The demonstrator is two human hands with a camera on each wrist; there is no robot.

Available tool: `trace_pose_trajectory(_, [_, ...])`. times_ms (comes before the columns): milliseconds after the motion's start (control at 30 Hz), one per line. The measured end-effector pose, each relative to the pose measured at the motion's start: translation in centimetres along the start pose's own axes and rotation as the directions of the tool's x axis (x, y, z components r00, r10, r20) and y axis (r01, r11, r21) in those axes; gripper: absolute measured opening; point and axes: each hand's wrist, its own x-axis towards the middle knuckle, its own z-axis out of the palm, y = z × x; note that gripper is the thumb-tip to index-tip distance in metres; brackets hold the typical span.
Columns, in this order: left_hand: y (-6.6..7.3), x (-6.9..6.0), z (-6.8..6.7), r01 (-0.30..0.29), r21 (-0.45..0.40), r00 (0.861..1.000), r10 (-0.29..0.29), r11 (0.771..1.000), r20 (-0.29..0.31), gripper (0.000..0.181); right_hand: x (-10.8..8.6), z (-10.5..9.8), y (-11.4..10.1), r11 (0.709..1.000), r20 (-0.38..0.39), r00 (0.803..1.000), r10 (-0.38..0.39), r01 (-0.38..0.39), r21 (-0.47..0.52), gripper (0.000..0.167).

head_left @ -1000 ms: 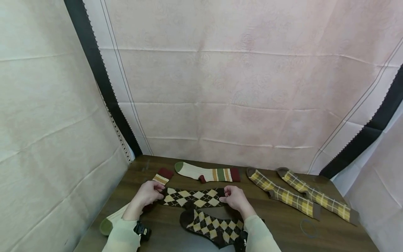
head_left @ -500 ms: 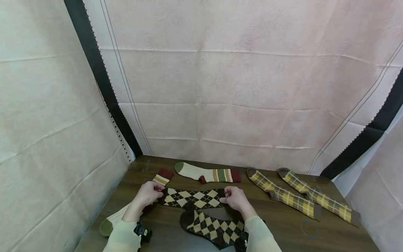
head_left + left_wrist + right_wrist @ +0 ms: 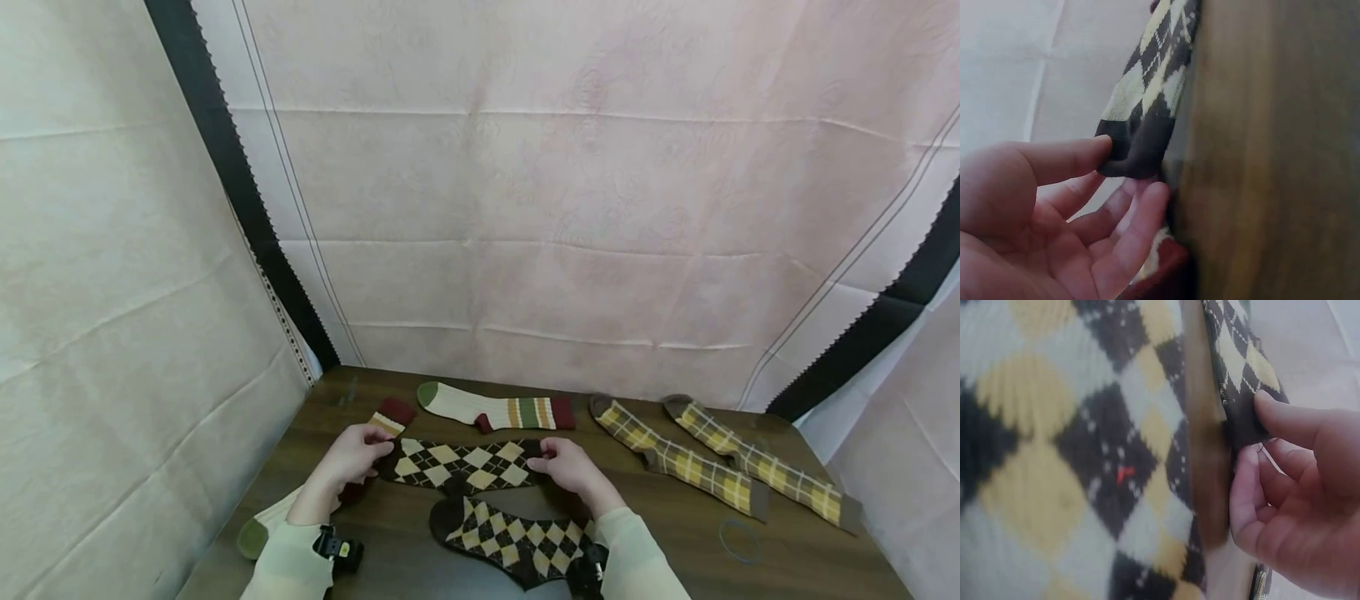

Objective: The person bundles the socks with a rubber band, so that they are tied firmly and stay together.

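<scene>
A black sock with cream and yellow diamonds (image 3: 480,467) is stretched sideways between both hands. Its dark left end is pinched by the left hand (image 3: 351,460), thumb on top, as the left wrist view shows of the hand (image 3: 1066,212). At the opposite end the right hand (image 3: 573,471) pinches the dark edge; the right wrist view shows this hand (image 3: 1310,494) with its thumb on the fabric. A matching diamond sock (image 3: 517,537) lies just nearer the person, partly under the right wrist. Under the left hand and forearm lies a cream sock with green toe (image 3: 255,537) and maroon cuff.
Behind the held sock, a cream, green and maroon sock (image 3: 457,404) lies on the brown table (image 3: 637,550). Two yellow plaid socks (image 3: 693,467) (image 3: 787,479) lie slanted at the right, near a thin blue ring (image 3: 738,540). Pale cloth walls (image 3: 525,208) stand around the table.
Both hands still pinch the diamond sock's ends. The right hand has shifted slightly right, and the sock looks drawn a little wider. The other socks lie as before.
</scene>
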Motion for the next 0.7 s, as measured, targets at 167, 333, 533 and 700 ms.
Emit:
trace_pose_trajectory(167, [0.8, -0.4, 0.0, -0.027, -0.089, 1.000, 0.027, 0.996, -0.012, 0.019, -0.3, -0.4, 0.0, 0.997, -0.024, 0.999, 0.039, -0.038, 0.063, 0.027])
trace_pose_trajectory(333, [1.4, -0.8, 0.2, -0.026, -0.156, 0.998, 0.016, 0.987, -0.064, 0.021, -0.3, -0.4, 0.3, 0.989, -0.040, 0.996, 0.076, -0.070, 0.130, 0.049])
trace_pose_trajectory(533, [1.8, -1.2, 0.4, -0.024, -0.184, 0.995, 0.006, 0.983, -0.097, 0.019, -0.5, -0.3, 0.5, 0.976, -0.072, 0.995, 0.075, -0.058, 0.212, 0.050])
trace_pose_trajectory(700, [2.2, -1.6, 0.2, -0.049, -0.181, 0.993, 0.028, 0.982, -0.116, 0.024, -1.1, -0.2, 0.2, 0.967, -0.084, 0.995, 0.049, -0.026, 0.255, 0.051])
